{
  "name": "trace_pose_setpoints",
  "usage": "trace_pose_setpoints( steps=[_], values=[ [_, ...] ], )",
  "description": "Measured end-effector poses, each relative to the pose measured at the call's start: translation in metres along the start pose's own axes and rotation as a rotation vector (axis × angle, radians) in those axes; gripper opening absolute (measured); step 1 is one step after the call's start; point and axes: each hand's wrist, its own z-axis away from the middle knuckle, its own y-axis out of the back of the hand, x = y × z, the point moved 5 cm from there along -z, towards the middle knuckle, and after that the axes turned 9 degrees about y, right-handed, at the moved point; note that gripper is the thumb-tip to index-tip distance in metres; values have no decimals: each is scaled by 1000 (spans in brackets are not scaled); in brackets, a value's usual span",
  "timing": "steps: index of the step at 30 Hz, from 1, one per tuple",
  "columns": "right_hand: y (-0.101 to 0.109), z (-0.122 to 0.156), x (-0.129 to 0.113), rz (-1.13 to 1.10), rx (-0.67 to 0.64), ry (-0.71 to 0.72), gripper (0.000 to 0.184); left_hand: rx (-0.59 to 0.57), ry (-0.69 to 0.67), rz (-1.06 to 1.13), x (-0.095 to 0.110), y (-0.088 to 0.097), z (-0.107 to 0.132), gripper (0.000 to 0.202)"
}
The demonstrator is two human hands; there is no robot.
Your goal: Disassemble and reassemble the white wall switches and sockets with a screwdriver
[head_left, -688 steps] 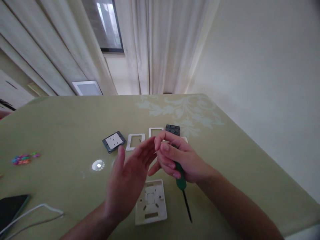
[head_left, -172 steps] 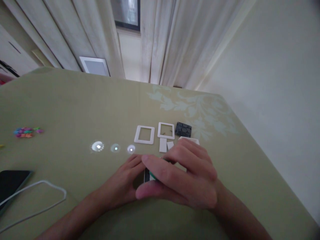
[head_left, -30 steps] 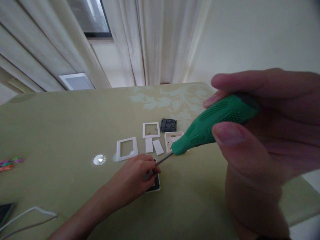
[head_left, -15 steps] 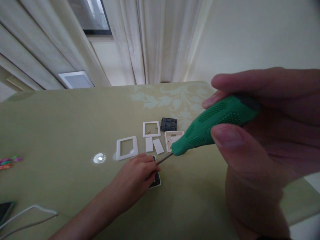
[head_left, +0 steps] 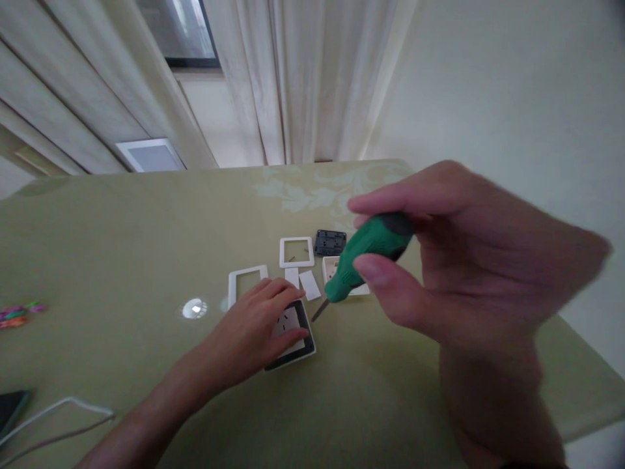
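My left hand (head_left: 261, 319) lies over a wall socket (head_left: 307, 345) with a white face, dark surround and white outer edge. The thumb presses on the near part of its face and the other fingers reach over its far side, holding it on the table. Part of the socket is hidden under the palm. My right hand (head_left: 469, 260) is closed around the green handle of a screwdriver (head_left: 359, 254). The shaft slants down to the left, and its tip appears just right of the socket's edge; whether it touches cannot be told.
Behind the socket lie two white frames (head_left: 296, 264) (head_left: 233, 286), two white plates (head_left: 309, 285), a dark plate (head_left: 330, 243) and a white box (head_left: 328, 266). Small screws (head_left: 291, 259) show inside one frame. A white cable (head_left: 68, 400) and colourful pieces (head_left: 19, 315) are at left.
My left thumb and forefinger have parted from the screwdriver's tip, uncovering more of the socket. My right hand has moved left with the screwdriver, whose shaft now points more steeply down.
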Motion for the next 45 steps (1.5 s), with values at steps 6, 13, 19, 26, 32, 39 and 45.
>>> trace_pose_setpoints(
  steps=[6, 13, 19, 26, 32, 39, 45],
  values=[
    [-30, 7, 17, -11, -152, 45, 25, -159, 31, 33, -3, -2, 5, 67],
    [-48, 10, 26, -59, -215, 46, 24, -119, -7, 76, 0, 6, 3, 50],
    [-52, 12, 30, -85, -238, 28, 25, -82, -47, 93, 1, 9, 4, 46],
    [-58, 14, 33, -94, -257, -3, 26, -85, -37, 75, 2, 9, 4, 46],
    [-58, 14, 31, -97, -262, 23, 24, -91, -51, 99, 1, 9, 3, 39],
    [-55, 13, 30, -103, -259, 44, 26, -108, -38, 104, -1, 7, 4, 39],
    [-58, 14, 33, -85, -257, 26, 25, -76, -55, 103, -4, 6, 4, 51]
  ],
)
